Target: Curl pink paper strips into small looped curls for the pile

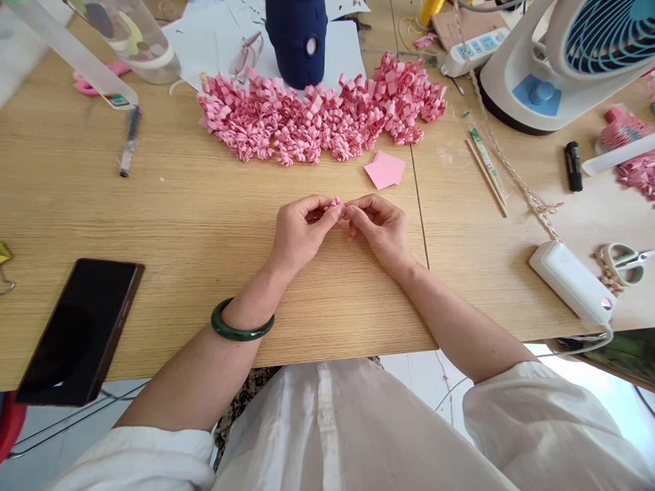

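Over the middle of the table, my left hand (301, 230) and my right hand (379, 228) meet at their fingertips. Between them is a small pink curled paper piece (335, 202), mostly covered by the fingers. The left thumb and forefinger pinch it, and the right fingertips close on its right side. Just beyond lie several flat pink paper pieces (386, 169), overlapping. Farther back stretches a long heap of pink looped paper curls (307, 126). A dark green bangle (240, 333) circles my left wrist.
A dark blue tumbler (295, 41) stands behind the heap. A phone (82, 327) lies at the left edge and a pen (129, 143) farther back. On the right are a fan (542, 88), wooden sticks (486, 177), a black marker (574, 166), a white power brick (570, 279) and scissors (621, 264).
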`<state>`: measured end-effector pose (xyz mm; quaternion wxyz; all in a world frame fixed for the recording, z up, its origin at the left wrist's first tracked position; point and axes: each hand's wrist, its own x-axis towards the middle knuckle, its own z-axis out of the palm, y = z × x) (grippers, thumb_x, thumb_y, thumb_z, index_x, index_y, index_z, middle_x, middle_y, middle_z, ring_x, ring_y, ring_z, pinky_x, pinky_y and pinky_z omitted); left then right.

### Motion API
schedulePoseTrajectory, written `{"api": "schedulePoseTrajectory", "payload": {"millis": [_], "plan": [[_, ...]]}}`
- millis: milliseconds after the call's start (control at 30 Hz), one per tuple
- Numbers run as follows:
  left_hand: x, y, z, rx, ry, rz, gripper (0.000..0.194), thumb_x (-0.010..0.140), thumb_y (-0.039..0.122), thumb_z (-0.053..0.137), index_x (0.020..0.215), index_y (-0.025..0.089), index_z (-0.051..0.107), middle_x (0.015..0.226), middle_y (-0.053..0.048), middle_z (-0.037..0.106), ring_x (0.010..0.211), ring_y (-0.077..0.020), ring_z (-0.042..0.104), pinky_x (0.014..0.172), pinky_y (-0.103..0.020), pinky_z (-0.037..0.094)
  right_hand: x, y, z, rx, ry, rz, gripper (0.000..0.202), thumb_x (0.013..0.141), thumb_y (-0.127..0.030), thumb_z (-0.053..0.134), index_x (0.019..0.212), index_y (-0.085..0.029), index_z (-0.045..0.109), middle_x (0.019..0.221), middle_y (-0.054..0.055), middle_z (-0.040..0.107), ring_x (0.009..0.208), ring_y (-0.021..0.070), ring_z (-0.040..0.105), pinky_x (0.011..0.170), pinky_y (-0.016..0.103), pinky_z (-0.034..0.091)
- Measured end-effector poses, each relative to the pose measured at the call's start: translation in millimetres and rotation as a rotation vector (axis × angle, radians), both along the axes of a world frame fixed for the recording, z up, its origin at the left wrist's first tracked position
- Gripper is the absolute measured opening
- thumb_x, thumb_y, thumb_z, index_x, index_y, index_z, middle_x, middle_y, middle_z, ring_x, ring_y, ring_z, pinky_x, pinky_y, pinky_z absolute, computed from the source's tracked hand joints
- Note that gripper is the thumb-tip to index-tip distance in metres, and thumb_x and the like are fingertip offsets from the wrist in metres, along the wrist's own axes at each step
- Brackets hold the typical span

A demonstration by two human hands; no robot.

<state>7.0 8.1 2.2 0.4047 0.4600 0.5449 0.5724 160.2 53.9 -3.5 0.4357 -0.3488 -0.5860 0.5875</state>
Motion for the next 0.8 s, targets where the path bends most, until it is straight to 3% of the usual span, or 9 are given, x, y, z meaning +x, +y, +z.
{"api": "schedulePoseTrajectory", "payload": {"millis": [167, 333, 433, 800], "plan": [[-2.0, 0.9, -0.8, 0.006, 0.05, -0.036, 0.042, 0.084, 0.06, 0.082, 0.081, 0.019, 0.079, 0.078, -0.004, 0.076, 0.072, -0.0161, 0.069, 0.071, -0.026, 0.056, 1.3, 1.7, 2.2, 0.024, -0.019, 0.004, 0.053, 0.077, -0.069, 0.086, 0.084, -0.02, 0.067, 0.077, -0.001, 0.07, 0.06, 0.0093, 0.062, 0.055, 0.023, 0.059], [-1.6, 0.6, 0.8, -0.001, 0.022, -0.084, 0.037, 0.086, 0.051, 0.079, 0.07, 0.019, 0.074, 0.067, -0.002, 0.07, 0.067, -0.0142, 0.063, 0.066, -0.025, 0.051, 1.3, 0.1, 2.6, 0.064, -0.057, -0.026, 0.039, 0.087, -0.055, 0.082, 0.083, -0.021, 0.064, 0.076, -0.001, 0.069, 0.064, 0.0112, 0.065, 0.055, 0.024, 0.056], [0.4, -0.7, 2.6, -0.005, 0.006, -0.11, 0.032, 0.087, 0.045, 0.078, 0.069, 0.019, 0.073, 0.069, -0.002, 0.07, 0.069, -0.0146, 0.064, 0.068, -0.025, 0.053, 0.8, -1.6, 2.2, 0.118, -0.145, -0.095, 0.031, 0.09, -0.047, 0.078, 0.081, -0.021, 0.063, 0.074, -0.001, 0.067, 0.063, 0.0107, 0.062, 0.054, 0.025, 0.052], [2.3, -2.2, 4.8, 0.012, 0.062, -0.104, 0.031, 0.091, 0.032, 0.068, 0.063, 0.02, 0.07, 0.065, -0.002, 0.067, 0.066, -0.0137, 0.06, 0.067, -0.026, 0.05, 0.9, 0.1, -0.2, 0.225, -0.234, -0.144, 0.031, 0.091, -0.045, 0.075, 0.077, -0.022, 0.059, 0.072, -0.002, 0.063, 0.06, 0.0095, 0.052, 0.054, 0.026, 0.044]]}}
